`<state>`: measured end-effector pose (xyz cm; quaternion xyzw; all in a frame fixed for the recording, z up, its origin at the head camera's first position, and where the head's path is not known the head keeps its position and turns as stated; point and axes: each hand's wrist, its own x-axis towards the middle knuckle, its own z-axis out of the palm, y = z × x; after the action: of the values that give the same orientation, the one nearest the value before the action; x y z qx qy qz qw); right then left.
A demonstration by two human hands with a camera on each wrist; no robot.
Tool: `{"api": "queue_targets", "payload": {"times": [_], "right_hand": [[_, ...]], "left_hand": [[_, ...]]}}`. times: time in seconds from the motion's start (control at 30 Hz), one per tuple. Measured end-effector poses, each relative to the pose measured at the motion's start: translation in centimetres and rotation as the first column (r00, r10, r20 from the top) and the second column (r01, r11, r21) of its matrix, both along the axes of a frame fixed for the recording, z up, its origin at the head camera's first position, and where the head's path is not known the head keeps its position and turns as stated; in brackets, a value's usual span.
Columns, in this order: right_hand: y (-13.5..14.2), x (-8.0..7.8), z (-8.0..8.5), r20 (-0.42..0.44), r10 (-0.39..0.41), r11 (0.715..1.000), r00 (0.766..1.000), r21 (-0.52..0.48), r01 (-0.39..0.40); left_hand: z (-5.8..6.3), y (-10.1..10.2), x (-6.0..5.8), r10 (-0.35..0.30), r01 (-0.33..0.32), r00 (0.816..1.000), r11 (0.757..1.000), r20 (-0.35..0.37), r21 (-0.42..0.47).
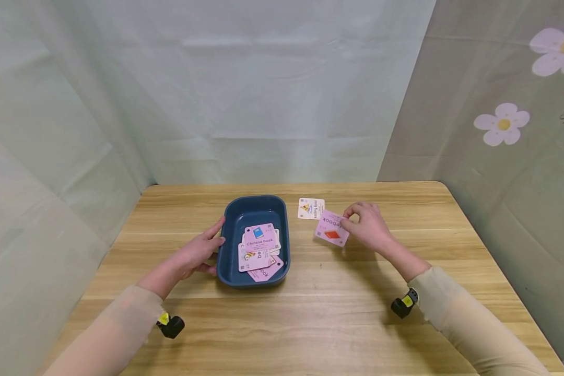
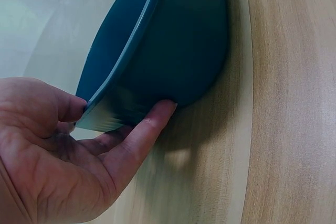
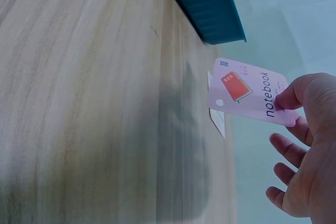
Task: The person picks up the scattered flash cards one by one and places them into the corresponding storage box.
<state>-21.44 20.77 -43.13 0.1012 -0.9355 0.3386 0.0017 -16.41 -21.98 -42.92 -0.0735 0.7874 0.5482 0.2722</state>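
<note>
My right hand [image 1: 367,225] pinches a pink notebook flashcard [image 1: 331,230] between thumb and forefinger, with its other fingers loosely bent in the right wrist view. The card is held above the table and bears a red notebook picture [image 3: 236,86]. On the table just behind it lies a white sailing boat card [image 1: 306,208]. At the left side of a dark blue plastic tray [image 1: 221,261], my left hand [image 1: 199,253] grips the wall, one digit at the rim and other fingers against the outside. Inside the tray is a loose pile of cards, a pink Chinese book card [image 1: 258,237] on top.
The tray and cards are on a wood-grain table [image 1: 310,324]. Pale cloth curtains [image 1: 263,104] hang behind the table and on both sides, with white flowers printed at the right. Each wrist wears a small black camera [image 1: 171,326].
</note>
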Motion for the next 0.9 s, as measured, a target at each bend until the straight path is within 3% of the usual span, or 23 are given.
{"api": "queue_targets", "payload": {"times": [0.9], "right_hand": [[-1.2,-0.5,2.0,-0.025,-0.006,0.999,1.0,-0.041,0.005]], "left_hand": [[0.1,0.1,0.0,0.004,-0.004,1.0,1.0,0.009,-0.009]]}}
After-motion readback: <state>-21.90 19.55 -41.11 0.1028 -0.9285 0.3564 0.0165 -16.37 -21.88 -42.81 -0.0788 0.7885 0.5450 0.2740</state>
